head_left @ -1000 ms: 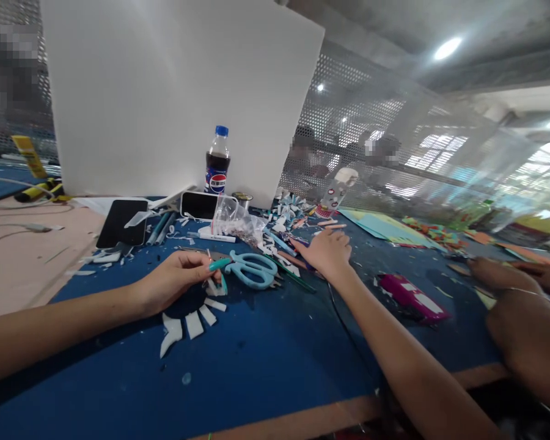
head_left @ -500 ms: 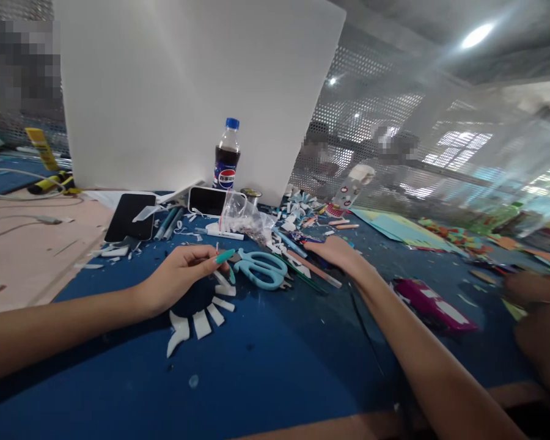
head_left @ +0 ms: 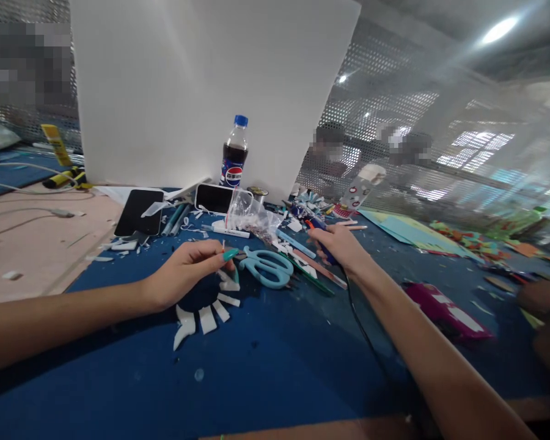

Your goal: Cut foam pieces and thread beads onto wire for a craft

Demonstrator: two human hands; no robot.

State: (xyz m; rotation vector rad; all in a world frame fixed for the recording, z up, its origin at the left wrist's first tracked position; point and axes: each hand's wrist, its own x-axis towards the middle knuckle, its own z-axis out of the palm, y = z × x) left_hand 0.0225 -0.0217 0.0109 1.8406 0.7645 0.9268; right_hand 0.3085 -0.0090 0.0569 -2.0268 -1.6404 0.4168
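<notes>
Right hand has closed, vs earlier frame, on dark-blue, orange-tipped tool, ctr-right; left hand pinches tiny reddish bit, mid-frame, ID unclear. Trailing thin black cord could snag, jolting tool into light-blue-handled scissors.

"How was the person's left side posed?"
"The left forearm lay nearly level, coming from the left, and the left hand held a pinch, its green thumbnail uppermost."
"And the right?"
"The right forearm slanted up from the lower right, and the right hand was curled in a grip."
</notes>
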